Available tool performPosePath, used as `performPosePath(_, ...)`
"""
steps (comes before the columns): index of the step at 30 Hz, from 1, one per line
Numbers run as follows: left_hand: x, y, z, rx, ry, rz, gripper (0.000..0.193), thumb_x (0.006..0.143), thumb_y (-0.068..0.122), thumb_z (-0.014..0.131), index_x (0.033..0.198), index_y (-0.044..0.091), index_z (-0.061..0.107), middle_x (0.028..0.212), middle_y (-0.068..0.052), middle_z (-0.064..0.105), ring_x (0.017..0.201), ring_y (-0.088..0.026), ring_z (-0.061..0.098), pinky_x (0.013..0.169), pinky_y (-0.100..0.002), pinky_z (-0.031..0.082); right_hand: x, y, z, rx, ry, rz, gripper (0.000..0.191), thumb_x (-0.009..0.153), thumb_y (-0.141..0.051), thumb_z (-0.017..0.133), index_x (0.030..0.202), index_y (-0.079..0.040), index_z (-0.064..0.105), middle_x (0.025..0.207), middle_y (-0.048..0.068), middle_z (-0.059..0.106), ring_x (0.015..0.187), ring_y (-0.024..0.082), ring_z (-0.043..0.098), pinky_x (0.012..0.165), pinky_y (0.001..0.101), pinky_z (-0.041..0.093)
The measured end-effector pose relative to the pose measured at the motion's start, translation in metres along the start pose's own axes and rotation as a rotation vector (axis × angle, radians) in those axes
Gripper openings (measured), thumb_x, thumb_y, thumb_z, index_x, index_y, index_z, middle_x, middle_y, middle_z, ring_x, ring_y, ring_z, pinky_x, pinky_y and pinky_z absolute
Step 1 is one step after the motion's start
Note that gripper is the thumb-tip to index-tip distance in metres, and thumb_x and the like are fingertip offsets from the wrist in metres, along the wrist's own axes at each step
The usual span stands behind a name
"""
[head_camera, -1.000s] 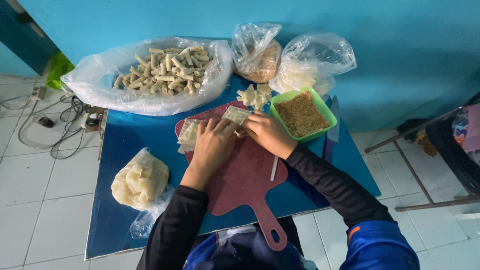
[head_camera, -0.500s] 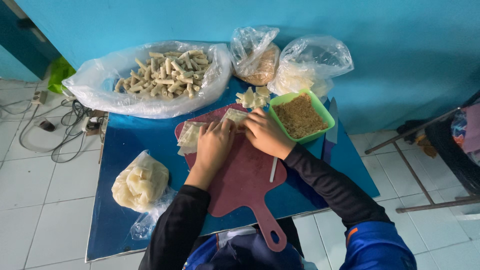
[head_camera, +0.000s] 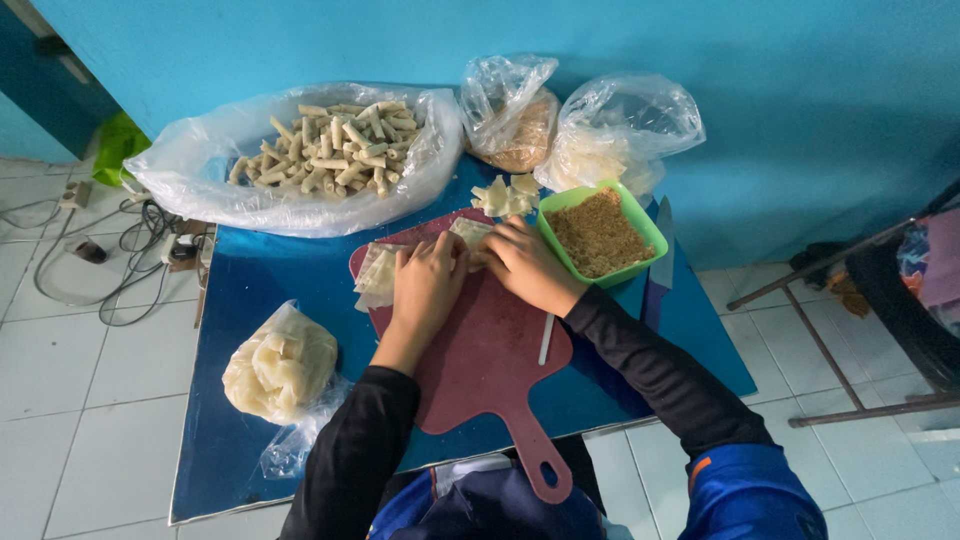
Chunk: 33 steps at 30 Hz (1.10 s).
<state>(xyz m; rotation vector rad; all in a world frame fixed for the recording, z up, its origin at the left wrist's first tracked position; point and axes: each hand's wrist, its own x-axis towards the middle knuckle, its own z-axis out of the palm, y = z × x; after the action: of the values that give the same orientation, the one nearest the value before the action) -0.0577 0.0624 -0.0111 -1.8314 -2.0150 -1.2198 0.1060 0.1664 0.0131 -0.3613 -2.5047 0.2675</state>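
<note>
Nearest the camera, the handle of a dark red board (head_camera: 480, 350) points toward the person; the board lies flat on a blue table (head_camera: 250, 290). A thin white stick (head_camera: 546, 339) lies on the board beside the right forearm. At the table's near left sits a bag of pale wrappers (head_camera: 280, 362).

Mid-board, both hands meet at the far end. The left hand (head_camera: 428, 285) lies palm down, fingers curled over a pale wrapper (head_camera: 470, 232); a stack of wrappers (head_camera: 378, 272) lies just left of it. The right hand (head_camera: 525, 262) is curled, fingertips pressed on the same wrapper. How firmly either grips cannot be told.

Just right of the hands stands a green tub (head_camera: 598, 235) of brown crumbs. Beyond the board lie a few folded pieces (head_camera: 505, 196). Farthest, against the blue wall, a large open bag of rolls (head_camera: 330, 150) and two smaller bags (head_camera: 520, 115).
</note>
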Motion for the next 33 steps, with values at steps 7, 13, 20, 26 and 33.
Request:
performPosePath(7, -0.001, 0.007, -0.007, -0.008, -0.019, -0.008, 0.02, 0.089, 0.03, 0.074, 0.098, 0.013, 0.068, 0.087, 0.0, 0.073, 0.091, -0.026, 0.067, 0.083, -0.044, 0.045, 0.001, 0.004, 0.001, 0.042, -0.009, 0.029, 0.012, 0.088, -0.005, 0.069, 0.099, -0.003, 0.066, 0.102, 0.011, 0.066, 0.105, 0.033, 0.057, 0.093, 0.0424, 0.047)
performPosePath(13, 0.001, 0.007, -0.006, 0.08, 0.006, 0.007, 0.011, 0.086, 0.025, 0.075, 0.093, 0.018, 0.071, 0.091, 0.002, 0.072, 0.095, -0.025, 0.065, 0.083, -0.044, 0.046, 0.004, 0.0, -0.003, 0.29, -0.09, 0.345, 0.012, 0.094, -0.01, 0.069, 0.103, -0.005, 0.064, 0.098, 0.005, 0.068, 0.099, 0.027, 0.065, 0.089, 0.0386, 0.049)
performPosePath(20, 0.002, 0.01, -0.006, 0.153, 0.076, 0.092, 0.01, 0.084, 0.022, 0.074, 0.093, 0.018, 0.071, 0.094, 0.001, 0.071, 0.098, -0.024, 0.064, 0.088, -0.042, 0.045, 0.006, -0.005, -0.006, -0.121, 0.055, 0.016, 0.018, 0.078, -0.006, 0.076, 0.094, -0.007, 0.068, 0.099, 0.01, 0.063, 0.104, 0.034, 0.055, 0.093, 0.044, 0.044)
performPosePath(26, 0.0, 0.011, -0.007, 0.319, 0.102, 0.289, 0.01, 0.087, 0.022, 0.072, 0.095, 0.016, 0.073, 0.091, 0.002, 0.071, 0.099, -0.02, 0.067, 0.097, -0.041, 0.045, 0.001, -0.005, -0.005, -0.207, 0.038, -0.069, 0.025, 0.086, -0.008, 0.074, 0.111, -0.003, 0.07, 0.106, 0.008, 0.063, 0.11, 0.031, 0.056, 0.097, 0.0438, 0.043)
performPosePath(33, -0.001, 0.009, -0.008, 0.269, 0.119, 0.298, 0.013, 0.088, 0.026, 0.073, 0.09, 0.014, 0.071, 0.09, -0.001, 0.072, 0.095, -0.02, 0.068, 0.097, -0.042, 0.044, -0.002, -0.007, -0.009, -0.233, -0.004, -0.087, 0.025, 0.085, -0.014, 0.075, 0.108, -0.006, 0.069, 0.105, 0.006, 0.064, 0.108, 0.027, 0.056, 0.092, 0.0426, 0.042)
